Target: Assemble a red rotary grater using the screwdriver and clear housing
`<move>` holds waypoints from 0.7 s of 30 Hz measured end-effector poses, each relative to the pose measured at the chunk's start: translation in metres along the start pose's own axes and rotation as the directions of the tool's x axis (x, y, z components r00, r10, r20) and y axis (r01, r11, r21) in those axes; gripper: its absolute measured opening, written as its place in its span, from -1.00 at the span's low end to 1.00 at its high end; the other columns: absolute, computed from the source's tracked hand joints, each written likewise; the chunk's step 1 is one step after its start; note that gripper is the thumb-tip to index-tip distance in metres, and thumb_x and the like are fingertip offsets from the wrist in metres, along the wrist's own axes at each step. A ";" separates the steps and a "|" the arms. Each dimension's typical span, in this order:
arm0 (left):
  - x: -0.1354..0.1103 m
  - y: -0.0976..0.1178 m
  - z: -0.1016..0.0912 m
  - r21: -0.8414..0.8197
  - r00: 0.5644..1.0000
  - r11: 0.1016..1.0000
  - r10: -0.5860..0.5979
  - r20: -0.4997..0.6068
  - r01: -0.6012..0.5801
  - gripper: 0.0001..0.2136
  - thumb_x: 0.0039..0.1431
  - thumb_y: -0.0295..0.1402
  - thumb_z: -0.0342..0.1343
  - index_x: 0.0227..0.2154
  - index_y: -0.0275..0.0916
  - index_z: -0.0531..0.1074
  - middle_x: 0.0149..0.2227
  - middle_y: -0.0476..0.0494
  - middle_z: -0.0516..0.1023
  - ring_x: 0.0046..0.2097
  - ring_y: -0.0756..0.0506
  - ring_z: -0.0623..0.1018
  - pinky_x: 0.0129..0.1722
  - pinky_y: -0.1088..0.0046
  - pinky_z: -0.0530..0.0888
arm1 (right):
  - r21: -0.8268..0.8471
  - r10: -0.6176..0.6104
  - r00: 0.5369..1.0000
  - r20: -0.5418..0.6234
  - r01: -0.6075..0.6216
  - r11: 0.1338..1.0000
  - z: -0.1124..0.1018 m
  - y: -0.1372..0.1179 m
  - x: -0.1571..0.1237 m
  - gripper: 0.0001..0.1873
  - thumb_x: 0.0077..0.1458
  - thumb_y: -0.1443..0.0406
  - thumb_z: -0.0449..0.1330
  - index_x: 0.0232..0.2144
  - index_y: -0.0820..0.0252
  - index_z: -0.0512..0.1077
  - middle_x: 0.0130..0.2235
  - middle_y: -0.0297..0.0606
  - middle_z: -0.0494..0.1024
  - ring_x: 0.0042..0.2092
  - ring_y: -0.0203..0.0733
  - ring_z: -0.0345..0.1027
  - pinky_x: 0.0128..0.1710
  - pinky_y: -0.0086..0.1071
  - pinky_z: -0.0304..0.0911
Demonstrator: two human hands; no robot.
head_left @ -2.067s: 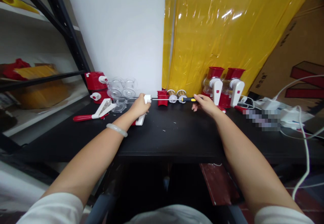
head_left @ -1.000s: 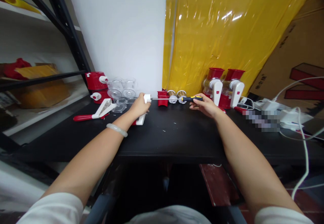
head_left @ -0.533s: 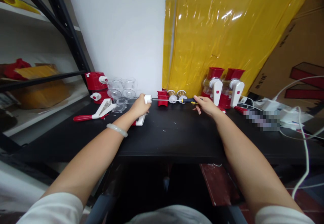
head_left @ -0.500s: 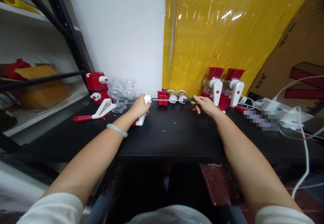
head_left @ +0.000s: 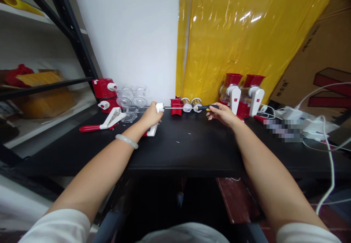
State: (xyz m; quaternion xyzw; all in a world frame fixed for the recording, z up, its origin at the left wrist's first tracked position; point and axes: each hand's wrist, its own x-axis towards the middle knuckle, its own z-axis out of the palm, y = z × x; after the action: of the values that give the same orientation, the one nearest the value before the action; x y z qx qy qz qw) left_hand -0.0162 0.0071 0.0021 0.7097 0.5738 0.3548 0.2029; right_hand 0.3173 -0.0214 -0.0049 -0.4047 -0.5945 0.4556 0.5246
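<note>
My left hand (head_left: 151, 116) is closed around a white crank handle (head_left: 160, 107) with a red grip partly showing below. My right hand (head_left: 222, 114) pinches the black-and-yellow handle of a screwdriver (head_left: 201, 108). Its long shaft runs level to the left, and the tip meets the round white end of the crank handle; the exact contact is hidden. Another white crank handle (head_left: 112, 119) with a red grip lies left of my left hand. Small screws (head_left: 178, 142) lie on the black table between my arms.
Clear plastic parts (head_left: 131, 98) and stacked red housings (head_left: 105, 93) stand at the back left. A red pusher (head_left: 176, 107) and metal grater drums (head_left: 192, 104) sit behind the screwdriver. Two assembled red-and-white rotary graters (head_left: 233, 94) stand right. White chargers and cables (head_left: 312, 126) lie far right.
The screwdriver's handle has turned, with less yellow showing near my fingers. My right fingers have shifted their hold on it. My left hand and the crank handle stay in place.
</note>
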 end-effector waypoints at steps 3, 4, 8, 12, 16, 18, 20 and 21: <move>0.000 0.001 0.000 0.015 1.000 1.000 -0.021 0.009 0.021 -0.64 0.12 -0.42 0.07 -0.02 -0.25 0.17 -0.30 -0.16 0.52 -0.50 -0.05 0.54 -0.52 0.50 0.44 | -0.081 0.006 1.000 0.014 -0.004 0.997 0.000 0.000 0.000 -0.43 -0.20 -0.13 0.37 -0.41 0.16 0.30 -0.57 -0.32 0.53 -0.59 -0.27 0.40 -0.47 -0.36 0.35; 0.000 0.001 0.000 0.017 1.000 0.999 -0.027 0.012 0.027 -0.64 0.12 -0.42 0.07 -0.02 -0.25 0.17 -0.29 -0.17 0.53 -0.50 -0.05 0.54 -0.52 0.49 0.44 | -0.113 0.008 1.000 0.018 -0.005 0.994 0.000 0.000 -0.001 -0.43 -0.18 -0.16 0.34 -0.43 0.15 0.29 -0.62 -0.35 0.49 -0.62 -0.29 0.36 -0.45 -0.35 0.36; -0.001 0.002 0.000 0.013 1.000 1.000 -0.023 0.014 0.023 -0.64 0.13 -0.42 0.05 -0.01 -0.27 0.16 -0.27 -0.21 0.53 -0.50 -0.07 0.55 -0.53 0.47 0.45 | -0.219 0.006 1.000 0.008 -0.004 0.976 0.003 -0.001 -0.002 -0.43 -0.10 -0.22 0.23 -0.51 0.15 0.31 -0.78 -0.47 0.31 -0.72 -0.38 0.18 -0.32 -0.31 0.41; -0.002 0.003 -0.001 0.018 1.000 1.000 0.005 0.010 -0.005 -0.64 0.13 -0.42 0.05 -0.01 -0.27 0.16 -0.28 -0.20 0.53 -0.51 -0.06 0.54 -0.53 0.49 0.44 | -0.162 0.042 0.998 -0.038 -0.048 0.986 0.005 0.001 0.000 -0.45 -0.13 -0.18 0.29 -0.43 0.13 0.29 -0.65 -0.39 0.46 -0.62 -0.30 0.34 -0.43 -0.33 0.38; -0.003 0.005 -0.002 0.032 1.000 0.999 0.005 0.016 -0.005 -0.64 0.13 -0.42 0.05 -0.01 -0.27 0.16 -0.25 -0.22 0.54 -0.50 -0.05 0.54 -0.51 0.49 0.44 | 0.003 0.035 0.997 -0.072 -0.035 0.999 0.004 0.001 0.000 -0.45 -0.16 0.02 0.41 -0.23 0.07 0.24 -0.38 -0.38 0.58 -0.43 -0.26 0.51 -0.31 -0.28 0.43; -0.004 0.005 -0.002 0.039 1.000 0.999 0.005 0.019 -0.006 -0.64 0.13 -0.41 0.05 -0.01 -0.27 0.16 -0.25 -0.22 0.54 -0.50 -0.04 0.54 -0.49 0.49 0.45 | 0.046 0.023 0.999 -0.047 -0.021 0.999 0.003 0.000 -0.001 -0.44 -0.19 0.09 0.43 -0.22 0.08 0.25 -0.34 -0.40 0.58 -0.40 -0.28 0.51 -0.26 -0.25 0.44; -0.003 0.005 -0.002 0.042 1.000 0.999 0.012 0.012 -0.013 -0.64 0.13 -0.42 0.05 -0.01 -0.28 0.17 -0.26 -0.21 0.54 -0.50 -0.05 0.54 -0.49 0.48 0.45 | 0.054 0.028 0.999 -0.019 -0.027 0.998 0.003 -0.002 -0.002 -0.46 -0.22 0.10 0.45 -0.26 0.12 0.28 -0.38 -0.38 0.57 -0.42 -0.28 0.50 -0.26 -0.25 0.43; -0.003 0.005 -0.002 0.043 1.000 0.999 0.016 0.006 -0.016 -0.65 0.13 -0.42 0.05 -0.02 -0.28 0.17 -0.27 -0.21 0.54 -0.50 -0.05 0.54 -0.49 0.47 0.45 | 0.051 0.035 0.999 -0.006 -0.034 0.998 0.003 -0.003 -0.003 -0.46 -0.24 0.09 0.46 -0.29 0.14 0.30 -0.40 -0.36 0.57 -0.44 -0.28 0.49 -0.27 -0.27 0.42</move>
State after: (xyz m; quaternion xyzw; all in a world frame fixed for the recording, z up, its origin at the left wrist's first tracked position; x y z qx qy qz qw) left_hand -0.0148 0.0026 0.0063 0.7194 0.5751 0.3420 0.1864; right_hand 0.3146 -0.0252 -0.0032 -0.4030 -0.5738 0.4782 0.5289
